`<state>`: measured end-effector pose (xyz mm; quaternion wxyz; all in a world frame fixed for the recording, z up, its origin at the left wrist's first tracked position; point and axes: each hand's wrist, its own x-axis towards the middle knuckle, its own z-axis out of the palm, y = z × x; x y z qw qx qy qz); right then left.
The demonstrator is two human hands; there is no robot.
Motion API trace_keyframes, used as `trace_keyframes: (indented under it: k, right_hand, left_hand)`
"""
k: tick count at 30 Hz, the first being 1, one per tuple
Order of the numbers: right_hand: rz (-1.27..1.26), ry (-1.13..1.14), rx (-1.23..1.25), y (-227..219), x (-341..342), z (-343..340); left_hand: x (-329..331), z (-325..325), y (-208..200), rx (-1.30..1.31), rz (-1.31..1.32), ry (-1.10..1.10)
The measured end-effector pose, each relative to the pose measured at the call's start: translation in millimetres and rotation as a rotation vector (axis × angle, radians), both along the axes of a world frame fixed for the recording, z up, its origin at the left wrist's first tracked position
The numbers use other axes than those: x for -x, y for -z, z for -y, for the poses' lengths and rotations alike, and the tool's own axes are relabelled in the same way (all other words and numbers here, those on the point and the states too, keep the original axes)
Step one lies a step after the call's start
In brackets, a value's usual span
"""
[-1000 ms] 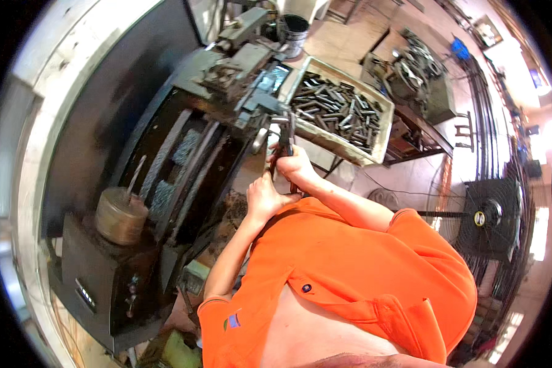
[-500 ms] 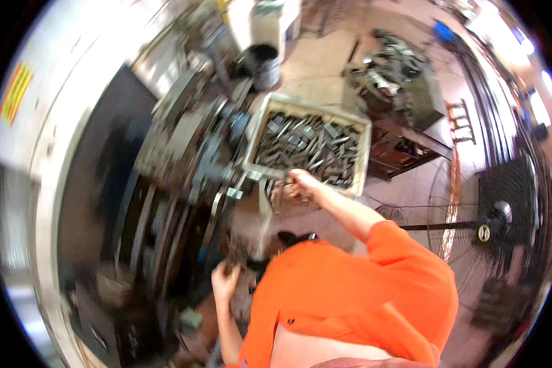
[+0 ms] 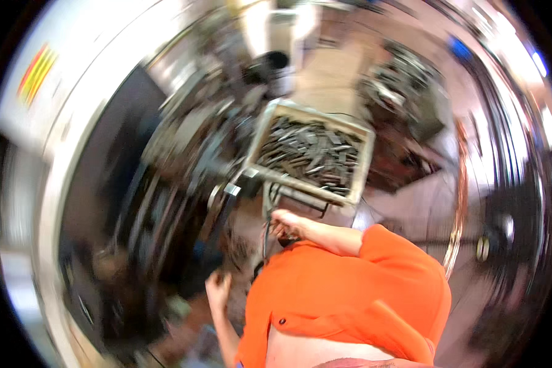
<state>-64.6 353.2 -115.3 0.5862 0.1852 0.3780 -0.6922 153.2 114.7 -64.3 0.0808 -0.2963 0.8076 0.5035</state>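
Observation:
My right hand (image 3: 286,226) is in front of my chest, just below the near edge of a crate (image 3: 363,178). Its fingers are curled closed, and whatever they may hold is too blurred to name. Many small dark and shiny metal pieces (image 3: 310,147) fill the crate. Lower and to the left, my left hand (image 3: 218,287) hangs beside the machine (image 3: 190,159). Motion smears its fingers, so I cannot make out whether it is open or closed.
A dark bucket (image 3: 270,67) stands beyond the machine. At the back right, a table bears a heap of metal parts (image 3: 402,80). A fan (image 3: 500,230) is on the right. A large dark panel (image 3: 113,129) borders the machine on the left.
My right hand has drawn back from the crate's near edge toward my body. My left hand has dropped slightly lower. The view has shifted, with more blur.

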Motion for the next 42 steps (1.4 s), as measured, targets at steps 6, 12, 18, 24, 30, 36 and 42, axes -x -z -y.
trace_keyframes:
  k: [6,12,18,24,30,36,42]
  right_hand:
    - [0.209,-0.206,0.052,2.0,-37.4,19.3]
    - [0.129,-0.638,-0.060,-3.3,-56.4,78.1]
    - [0.181,-0.841,-0.018,6.0,-82.1,120.7]
    - [0.120,-0.861,-0.111,-11.6,-122.3,147.1]
    - [0.139,-0.880,-0.162,0.9,-125.9,144.7]
    - [0.002,-0.840,-0.197,-18.8,-143.0,135.2]
    - [-0.023,-0.890,-0.014,-6.4,-113.4,147.5]
  left_hand:
    - [-125.5,-8.4,-53.8,0.241,0.084,-0.350]
    - [-352.1,-41.5,-35.0,0.344,0.401,-1.034]
    - [-495.6,-146.8,8.7,0.413,0.444,-1.445]
    - [-476.9,-165.9,30.5,0.155,0.499,-1.446]
    - [-429.4,-147.8,47.0,0.106,0.881,-1.114]
    - [-440.2,-157.3,54.7,0.098,0.606,-1.180]
    - [-433.1,-161.6,18.6,-0.401,-0.130,-1.692]
